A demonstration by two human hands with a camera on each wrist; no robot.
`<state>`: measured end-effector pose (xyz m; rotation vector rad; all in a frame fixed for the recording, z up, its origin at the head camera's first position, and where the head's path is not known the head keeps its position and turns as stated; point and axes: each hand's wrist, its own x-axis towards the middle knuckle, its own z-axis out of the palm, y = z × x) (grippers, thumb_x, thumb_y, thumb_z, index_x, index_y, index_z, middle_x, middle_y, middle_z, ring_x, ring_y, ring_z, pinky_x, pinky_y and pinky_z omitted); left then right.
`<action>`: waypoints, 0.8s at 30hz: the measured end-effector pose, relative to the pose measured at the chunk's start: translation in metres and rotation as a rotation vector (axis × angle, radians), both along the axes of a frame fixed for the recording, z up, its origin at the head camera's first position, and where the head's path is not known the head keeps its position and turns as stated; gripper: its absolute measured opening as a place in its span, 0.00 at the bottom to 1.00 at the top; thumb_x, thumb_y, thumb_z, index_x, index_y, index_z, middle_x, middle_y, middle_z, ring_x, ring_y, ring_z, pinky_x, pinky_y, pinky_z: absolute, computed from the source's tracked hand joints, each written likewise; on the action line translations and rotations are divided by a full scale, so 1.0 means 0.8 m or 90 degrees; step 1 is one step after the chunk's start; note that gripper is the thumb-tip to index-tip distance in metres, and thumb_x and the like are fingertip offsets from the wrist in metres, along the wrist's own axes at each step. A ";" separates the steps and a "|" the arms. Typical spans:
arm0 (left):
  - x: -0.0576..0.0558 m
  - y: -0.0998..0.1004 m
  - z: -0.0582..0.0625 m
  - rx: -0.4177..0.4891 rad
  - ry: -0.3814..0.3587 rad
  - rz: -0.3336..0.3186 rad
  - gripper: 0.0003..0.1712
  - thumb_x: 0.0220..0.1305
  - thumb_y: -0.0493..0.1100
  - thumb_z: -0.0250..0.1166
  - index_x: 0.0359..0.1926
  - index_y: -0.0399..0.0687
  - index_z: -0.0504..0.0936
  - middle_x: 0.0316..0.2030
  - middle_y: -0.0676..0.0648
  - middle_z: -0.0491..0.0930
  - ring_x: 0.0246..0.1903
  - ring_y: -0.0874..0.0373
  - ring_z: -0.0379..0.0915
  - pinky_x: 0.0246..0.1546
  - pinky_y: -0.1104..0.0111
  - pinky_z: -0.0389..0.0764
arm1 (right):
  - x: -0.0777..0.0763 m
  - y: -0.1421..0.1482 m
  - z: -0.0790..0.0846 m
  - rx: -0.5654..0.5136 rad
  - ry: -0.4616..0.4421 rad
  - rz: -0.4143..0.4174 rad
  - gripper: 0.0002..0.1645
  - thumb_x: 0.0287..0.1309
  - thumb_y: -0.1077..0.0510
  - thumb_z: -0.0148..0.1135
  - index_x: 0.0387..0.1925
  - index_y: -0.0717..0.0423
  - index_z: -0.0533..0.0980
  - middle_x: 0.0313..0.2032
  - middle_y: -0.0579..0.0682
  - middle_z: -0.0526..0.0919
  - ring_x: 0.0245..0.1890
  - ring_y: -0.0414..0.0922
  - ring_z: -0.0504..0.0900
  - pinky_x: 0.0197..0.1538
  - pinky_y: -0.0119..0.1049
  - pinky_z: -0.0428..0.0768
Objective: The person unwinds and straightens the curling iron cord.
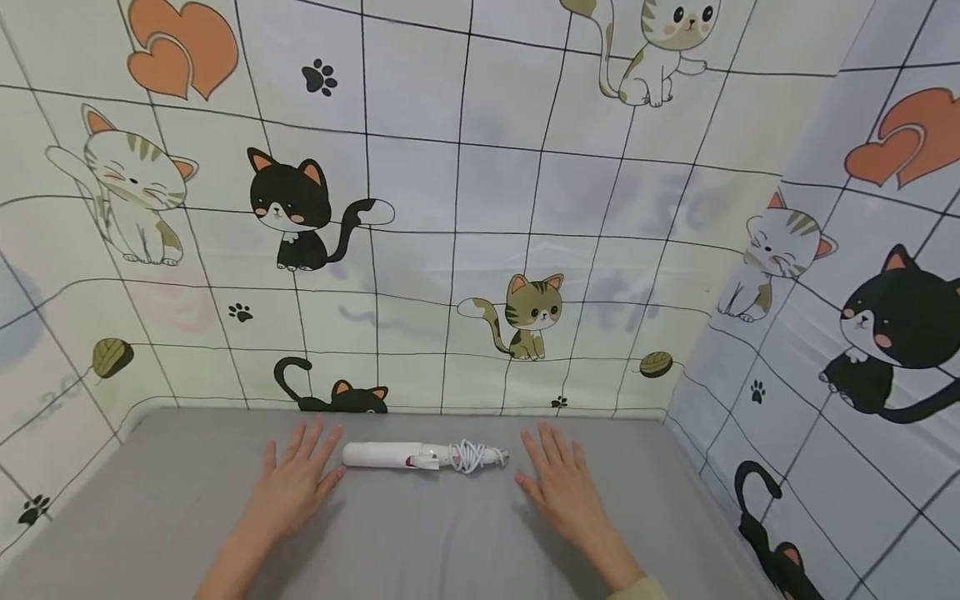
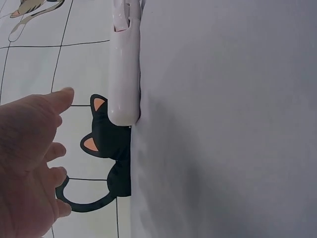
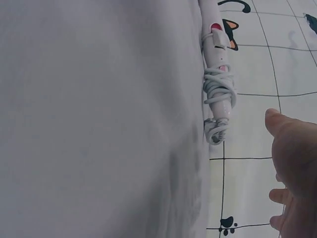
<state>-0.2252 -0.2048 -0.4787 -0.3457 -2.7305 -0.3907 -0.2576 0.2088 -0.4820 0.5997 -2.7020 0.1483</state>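
Observation:
A white curling iron [image 1: 382,455] lies sideways on the grey cloth, its thick rounded barrel toward the left. Its white cord [image 1: 469,456] is wound in loops round the thinner right end. Just off the barrel's tip is my left hand [image 1: 295,483], palm down with fingers spread. Beyond the cord end my right hand [image 1: 564,487] is spread the same way, apart from the iron. In the left wrist view the smooth barrel [image 2: 124,79] shows near the thumb; the right wrist view shows the wound cord [image 3: 219,88]. Neither hand holds anything.
A grey cloth [image 1: 420,542] covers the flat surface under the hands. Behind it and along the right side hang white sheets [image 1: 420,183] printed with grid lines, cats, hearts and paw prints. The cloth's back edge runs just behind the curling iron.

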 end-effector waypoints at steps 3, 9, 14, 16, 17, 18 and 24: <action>-0.005 -0.004 -0.003 0.016 -0.001 -0.008 0.38 0.67 0.51 0.70 0.72 0.41 0.71 0.71 0.30 0.65 0.71 0.28 0.54 0.65 0.22 0.52 | -0.006 -0.001 -0.003 -0.052 -0.033 0.016 0.41 0.71 0.45 0.62 0.76 0.58 0.63 0.75 0.66 0.59 0.73 0.65 0.60 0.74 0.67 0.59; -0.022 -0.007 -0.017 0.143 -0.026 -0.098 0.39 0.62 0.48 0.74 0.69 0.36 0.73 0.66 0.27 0.71 0.67 0.26 0.62 0.62 0.23 0.60 | -0.011 -0.001 -0.011 -0.248 -0.133 0.035 0.38 0.69 0.50 0.66 0.75 0.57 0.66 0.74 0.63 0.62 0.72 0.66 0.63 0.73 0.67 0.62; -0.034 -0.007 -0.027 0.222 -0.035 -0.130 0.40 0.59 0.43 0.77 0.68 0.34 0.73 0.64 0.27 0.73 0.65 0.26 0.65 0.62 0.26 0.64 | -0.020 -0.002 -0.019 -0.285 -0.159 0.049 0.36 0.69 0.50 0.65 0.73 0.57 0.67 0.73 0.64 0.65 0.71 0.66 0.64 0.72 0.69 0.62; -0.040 -0.007 -0.029 0.250 -0.044 -0.135 0.40 0.57 0.41 0.78 0.68 0.33 0.73 0.64 0.28 0.73 0.64 0.27 0.66 0.64 0.29 0.66 | -0.025 -0.004 -0.021 -0.289 -0.164 0.051 0.36 0.69 0.50 0.66 0.73 0.57 0.68 0.72 0.65 0.66 0.70 0.66 0.65 0.72 0.68 0.63; -0.043 -0.007 -0.030 0.264 -0.050 -0.137 0.41 0.56 0.40 0.78 0.68 0.33 0.73 0.64 0.29 0.74 0.64 0.27 0.66 0.65 0.31 0.66 | -0.028 -0.004 -0.022 -0.294 -0.165 0.053 0.36 0.69 0.51 0.66 0.73 0.57 0.68 0.72 0.65 0.67 0.70 0.66 0.65 0.72 0.68 0.63; -0.046 -0.007 -0.031 0.276 -0.059 -0.137 0.41 0.56 0.40 0.78 0.68 0.33 0.73 0.64 0.29 0.74 0.64 0.27 0.66 0.66 0.33 0.67 | -0.031 -0.004 -0.024 -0.297 -0.166 0.054 0.35 0.69 0.51 0.66 0.72 0.58 0.69 0.71 0.66 0.67 0.70 0.66 0.66 0.71 0.68 0.63; -0.062 -0.007 -0.042 0.316 -0.104 -0.113 0.40 0.57 0.41 0.78 0.69 0.35 0.73 0.63 0.29 0.74 0.64 0.29 0.67 0.67 0.36 0.68 | -0.045 -0.003 -0.031 -0.318 -0.196 0.055 0.34 0.68 0.54 0.67 0.71 0.59 0.70 0.69 0.62 0.72 0.68 0.63 0.69 0.72 0.63 0.67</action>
